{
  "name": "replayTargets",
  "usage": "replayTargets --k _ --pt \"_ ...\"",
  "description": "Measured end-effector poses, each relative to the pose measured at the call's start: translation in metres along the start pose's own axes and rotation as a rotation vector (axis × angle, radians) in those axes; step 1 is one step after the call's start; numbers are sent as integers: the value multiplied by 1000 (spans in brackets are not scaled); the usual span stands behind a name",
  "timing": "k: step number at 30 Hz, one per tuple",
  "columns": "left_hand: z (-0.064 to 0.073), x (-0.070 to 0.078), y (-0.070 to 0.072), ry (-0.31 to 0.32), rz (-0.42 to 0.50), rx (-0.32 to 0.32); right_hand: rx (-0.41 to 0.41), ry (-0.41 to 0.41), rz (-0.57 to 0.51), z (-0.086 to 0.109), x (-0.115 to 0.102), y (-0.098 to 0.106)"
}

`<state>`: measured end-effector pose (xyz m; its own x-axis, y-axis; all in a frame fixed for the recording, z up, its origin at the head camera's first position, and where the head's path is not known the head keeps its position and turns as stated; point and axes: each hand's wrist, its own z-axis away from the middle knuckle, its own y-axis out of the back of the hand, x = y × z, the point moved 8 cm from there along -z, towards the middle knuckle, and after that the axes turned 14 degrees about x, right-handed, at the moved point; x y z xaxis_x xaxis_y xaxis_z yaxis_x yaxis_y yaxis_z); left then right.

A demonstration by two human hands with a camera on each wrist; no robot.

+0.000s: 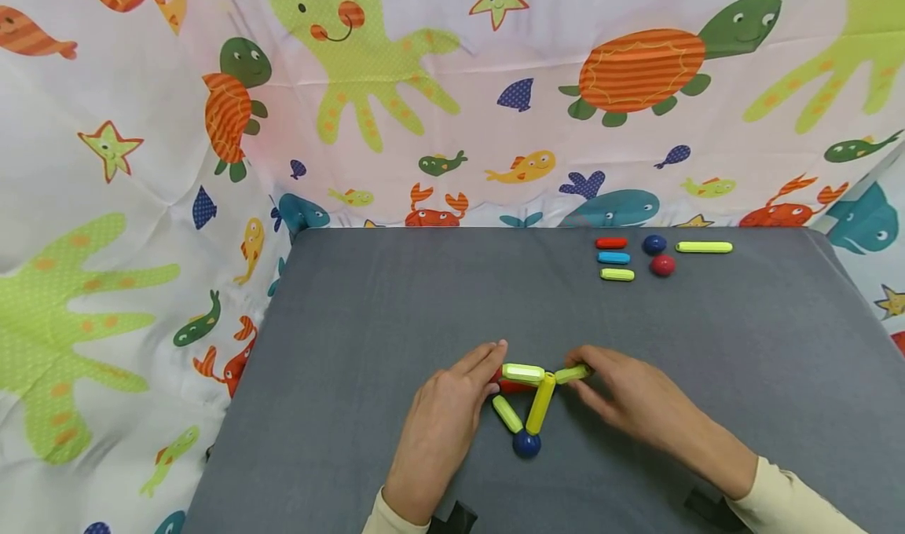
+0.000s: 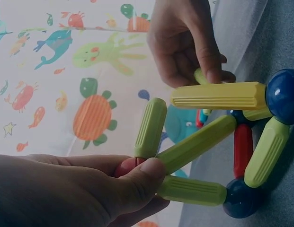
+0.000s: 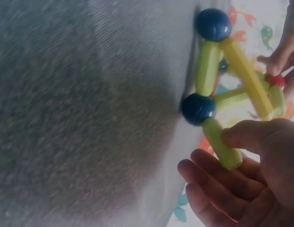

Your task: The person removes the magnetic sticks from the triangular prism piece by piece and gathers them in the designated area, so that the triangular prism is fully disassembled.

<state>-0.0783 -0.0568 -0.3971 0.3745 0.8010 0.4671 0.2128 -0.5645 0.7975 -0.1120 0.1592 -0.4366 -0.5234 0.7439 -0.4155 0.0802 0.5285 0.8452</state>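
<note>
A frame of magnetic rods and balls stands on the grey table between both hands. My left hand [image 1: 444, 428] pinches the red ball [image 2: 126, 166] at its upper corner, where several green rods meet, among them a short one [image 2: 150, 127]. A yellow rod [image 1: 540, 403] leans up from the blue ball [image 1: 526, 444] at the near corner; its other end looks free in the left wrist view. My right hand [image 1: 636, 400] holds a short green rod [image 3: 221, 144] between thumb and fingers. That rod's far end touches another blue ball [image 3: 199, 109]. A red rod [image 2: 243, 150] lies low in the frame.
Loose pieces lie at the table's back right: a red rod [image 1: 611, 243], a light-blue rod [image 1: 613, 257], green rods [image 1: 617, 275], a blue ball [image 1: 654, 244] and a red ball [image 1: 662, 265]. A sea-animal printed cloth [image 1: 438, 16] hangs behind and left of the grey table [image 1: 368, 306].
</note>
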Motion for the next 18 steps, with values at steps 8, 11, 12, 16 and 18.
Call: replayTargets --k 8,11,12,16,18 --pt "-1 -1 0 5 9 -4 -31 13 58 1 7 -5" --pt "-1 -1 0 6 13 -1 -39 42 75 -1 7 -8" --pt "-1 -1 0 6 13 2 -40 57 76 -2 6 -9" --pt "-1 -1 0 3 9 9 -30 130 74 -4 0 -13" --pt "-2 -1 0 1 7 13 -24 157 72 -4 -4 -14"
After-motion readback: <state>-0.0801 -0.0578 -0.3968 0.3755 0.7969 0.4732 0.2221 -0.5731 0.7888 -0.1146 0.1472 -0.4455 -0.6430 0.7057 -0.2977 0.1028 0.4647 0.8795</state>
